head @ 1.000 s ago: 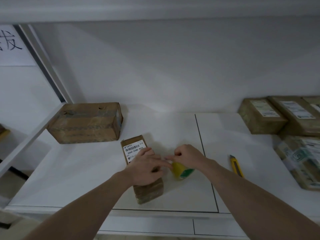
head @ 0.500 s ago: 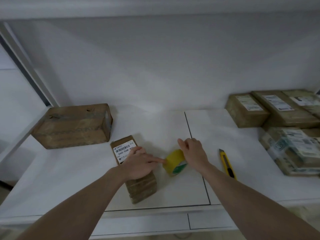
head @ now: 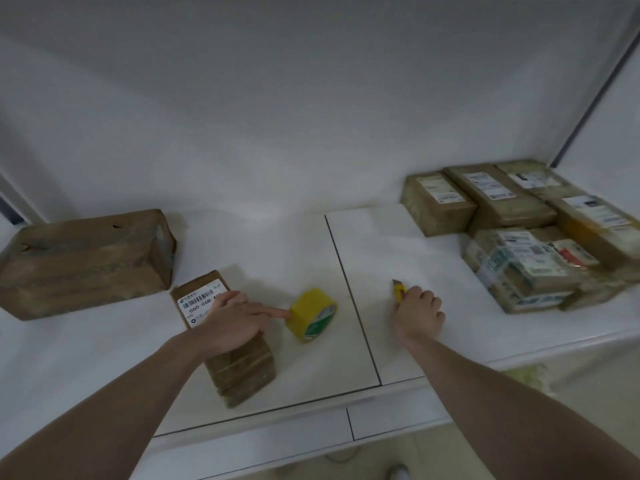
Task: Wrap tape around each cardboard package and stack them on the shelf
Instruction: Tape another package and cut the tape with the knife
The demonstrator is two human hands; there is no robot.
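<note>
A plain white back wall (head: 311,109) fills the upper half of the view, evenly and dimly lit, with a brighter patch low down near the middle. Below it runs a white flat shelf surface (head: 398,244) made of panels, with a thin dark seam (head: 349,292) running front to back between two of them. A dark slanted upright post (head: 588,105) rises at the far right. Beneath the front edge, a pale floor (head: 398,459) shows, perhaps tiled; it is blurred.
</note>
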